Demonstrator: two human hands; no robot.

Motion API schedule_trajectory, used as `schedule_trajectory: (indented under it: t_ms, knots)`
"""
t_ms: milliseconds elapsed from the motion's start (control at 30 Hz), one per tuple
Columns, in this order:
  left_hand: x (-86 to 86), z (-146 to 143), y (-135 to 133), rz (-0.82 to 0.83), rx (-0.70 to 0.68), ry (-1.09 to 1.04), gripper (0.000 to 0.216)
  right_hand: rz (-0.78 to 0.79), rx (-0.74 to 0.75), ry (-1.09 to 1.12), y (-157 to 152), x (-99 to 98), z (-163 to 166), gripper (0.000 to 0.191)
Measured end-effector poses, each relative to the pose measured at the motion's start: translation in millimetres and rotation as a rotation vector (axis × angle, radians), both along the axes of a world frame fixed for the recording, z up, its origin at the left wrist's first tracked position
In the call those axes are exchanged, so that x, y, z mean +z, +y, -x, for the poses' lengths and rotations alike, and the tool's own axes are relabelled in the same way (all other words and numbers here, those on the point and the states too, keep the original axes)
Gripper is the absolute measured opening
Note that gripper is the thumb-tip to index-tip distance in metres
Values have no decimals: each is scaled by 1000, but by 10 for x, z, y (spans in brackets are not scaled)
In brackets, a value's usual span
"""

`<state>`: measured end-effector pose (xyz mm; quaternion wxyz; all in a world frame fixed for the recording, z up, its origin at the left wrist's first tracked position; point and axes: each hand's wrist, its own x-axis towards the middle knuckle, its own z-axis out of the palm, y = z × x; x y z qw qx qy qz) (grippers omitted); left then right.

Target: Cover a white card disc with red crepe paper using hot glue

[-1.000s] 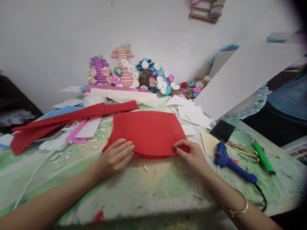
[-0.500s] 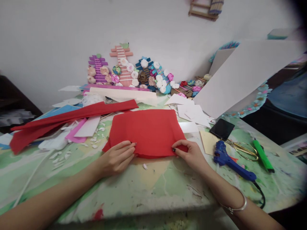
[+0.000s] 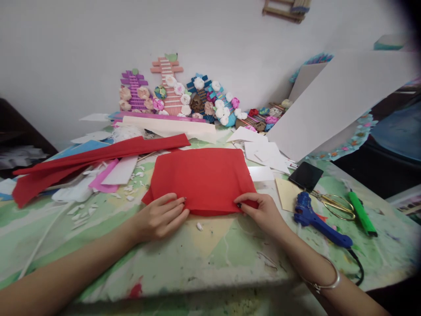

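Observation:
A folded red paper sheet lies flat on the paint-stained table. My left hand rests on its near left edge, fingers stretched together and pressing down. My right hand pinches the sheet's near right corner between thumb and fingers. A long red paper strip lies to the left behind the sheet.
A blue glue gun, gold scissors, a green marker and a black phone lie at the right. White paper sheets lean at the back right. Paper flower crafts line the wall. White scraps litter the left.
Both hands have stayed on the red sheet's near edge. The left fingers have slid slightly right along the fold. The view has tilted a little.

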<state>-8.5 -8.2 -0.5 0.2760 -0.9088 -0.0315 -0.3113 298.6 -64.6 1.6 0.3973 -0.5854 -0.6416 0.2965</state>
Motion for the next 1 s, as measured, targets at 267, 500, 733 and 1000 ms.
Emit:
schedule_trajectory:
  t_ms: [267, 500, 733, 1000]
  knots:
    - [20, -8, -11, -24, 43, 42, 25, -8, 30, -71, -9, 14, -8, 27]
    - [53, -38, -13, 39, 78, 140, 27, -20, 28, -111, -4, 10, -5, 25]
    - [41, -50, -1, 69, 47, 137, 23, -28, -22, -144, -5, 24, 4, 19]
    - [47, -57, 1, 105, 75, 177, 26, 46, -82, -88, 13, 23, -23, 25]
